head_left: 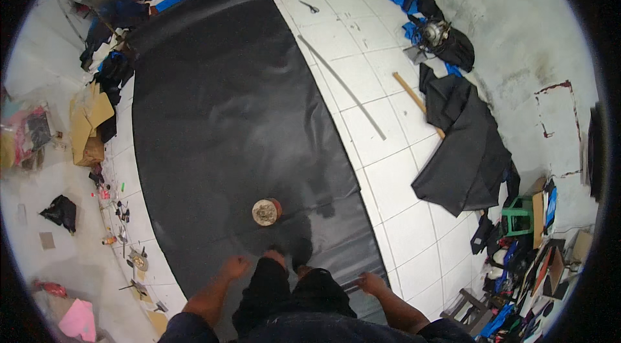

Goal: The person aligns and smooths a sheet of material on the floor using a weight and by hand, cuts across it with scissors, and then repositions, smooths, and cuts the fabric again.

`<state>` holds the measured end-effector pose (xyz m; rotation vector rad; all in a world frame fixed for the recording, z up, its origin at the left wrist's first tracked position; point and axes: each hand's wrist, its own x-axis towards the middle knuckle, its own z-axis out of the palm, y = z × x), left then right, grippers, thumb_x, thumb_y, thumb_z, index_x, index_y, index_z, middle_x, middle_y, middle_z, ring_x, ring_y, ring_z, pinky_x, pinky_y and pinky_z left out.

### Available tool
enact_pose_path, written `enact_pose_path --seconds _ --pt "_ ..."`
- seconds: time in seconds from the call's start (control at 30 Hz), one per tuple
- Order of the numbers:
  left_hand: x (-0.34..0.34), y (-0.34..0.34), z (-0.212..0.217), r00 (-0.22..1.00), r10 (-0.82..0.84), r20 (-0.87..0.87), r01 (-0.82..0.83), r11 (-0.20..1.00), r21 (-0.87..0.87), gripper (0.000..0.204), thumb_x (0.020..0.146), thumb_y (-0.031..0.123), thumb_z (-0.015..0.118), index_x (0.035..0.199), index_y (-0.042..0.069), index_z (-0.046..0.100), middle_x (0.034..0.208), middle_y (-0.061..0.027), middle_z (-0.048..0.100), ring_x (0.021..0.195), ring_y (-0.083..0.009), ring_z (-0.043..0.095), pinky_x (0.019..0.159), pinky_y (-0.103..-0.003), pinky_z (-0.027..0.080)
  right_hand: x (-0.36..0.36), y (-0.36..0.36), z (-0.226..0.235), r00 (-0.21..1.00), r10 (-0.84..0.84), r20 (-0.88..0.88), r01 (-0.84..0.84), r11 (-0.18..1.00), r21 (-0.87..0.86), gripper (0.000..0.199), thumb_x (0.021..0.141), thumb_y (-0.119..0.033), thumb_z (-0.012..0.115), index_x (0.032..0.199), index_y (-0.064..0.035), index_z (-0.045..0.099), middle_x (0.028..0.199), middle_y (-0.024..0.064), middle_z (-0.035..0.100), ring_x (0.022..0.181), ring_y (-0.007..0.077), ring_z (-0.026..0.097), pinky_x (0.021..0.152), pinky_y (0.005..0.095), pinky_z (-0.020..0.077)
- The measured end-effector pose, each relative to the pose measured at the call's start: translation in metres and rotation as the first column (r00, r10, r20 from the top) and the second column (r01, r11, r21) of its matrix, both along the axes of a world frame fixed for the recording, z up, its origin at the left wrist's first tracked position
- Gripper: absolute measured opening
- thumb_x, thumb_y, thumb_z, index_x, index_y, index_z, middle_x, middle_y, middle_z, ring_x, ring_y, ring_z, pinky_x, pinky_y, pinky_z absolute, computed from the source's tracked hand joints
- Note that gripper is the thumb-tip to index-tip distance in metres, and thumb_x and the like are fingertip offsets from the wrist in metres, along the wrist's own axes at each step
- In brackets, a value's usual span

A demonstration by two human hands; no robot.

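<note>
Black sheeting (220,116) spreads beneath and around the pale-topped round object (264,212), its long axis running away from you past that object and leaning slightly left. Your left hand (237,267) is the nearer to the object, on your side of it and to its left, while your right hand (370,283) sits farther off to its right, by the sheeting's right edge. Both hands look partly curled, but I cannot tell whether either grips anything; your legs (262,288) hide the sheeting's near part below the object.
</note>
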<state>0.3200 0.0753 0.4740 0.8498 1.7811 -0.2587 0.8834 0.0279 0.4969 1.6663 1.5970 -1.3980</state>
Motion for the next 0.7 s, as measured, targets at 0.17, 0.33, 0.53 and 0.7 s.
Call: enact_pose_path --seconds 0.17,0.33,0.53,0.7 --pt "0.051 0.091 0.058 0.951 -0.278 -0.137 0.277 0.961 -0.022 0.063 0.089 0.047 0.061 0.136 0.005 0.055 0.129 -0.0208 0.060 0.119 -0.0341 0.058 0.101 -0.044 0.045 0.104 0.022 0.051 0.932 -0.273 0.237 0.262 0.962 0.080 0.049 0.091 -0.047 0.058 0.116 -0.0053 0.064 0.117 0.0211 0.065 0.110 0.0370 0.063 0.093 0.0464 0.0508" --pt "0.123 0.181 0.054 0.966 -0.258 0.001 0.256 0.957 -0.138 0.060 0.089 0.048 0.060 0.130 0.004 0.059 0.117 -0.0182 0.067 0.110 -0.0327 0.063 0.095 -0.044 0.048 0.133 0.099 0.080 0.897 -0.433 0.092 0.396 0.877 0.271 0.048 0.087 -0.049 0.066 0.108 -0.0047 0.068 0.090 0.0166 0.073 0.089 0.0321 0.070 0.081 0.0420 0.0550" --pt "0.166 0.299 0.024 0.930 -0.366 0.005 0.354 0.903 0.243 0.061 0.089 0.051 0.059 0.129 0.004 0.060 0.103 -0.0163 0.071 0.102 -0.0348 0.066 0.092 -0.044 0.050 0.137 0.197 0.113 0.736 -0.677 0.017 0.674 0.735 0.071 0.048 0.088 -0.046 0.067 0.108 -0.0024 0.067 0.088 0.0183 0.073 0.085 0.0292 0.071 0.075 0.0398 0.0541" --pt "0.309 0.523 0.115 0.966 -0.233 0.116 0.214 0.964 0.159 0.061 0.090 0.046 0.060 0.130 0.001 0.057 0.118 -0.0206 0.065 0.110 -0.0332 0.062 0.093 -0.043 0.049 0.206 0.232 0.119 0.747 -0.643 0.169 0.627 0.766 0.141 0.047 0.090 -0.045 0.064 0.115 -0.0051 0.066 0.106 0.0178 0.071 0.102 0.0313 0.067 0.087 0.0421 0.0522"
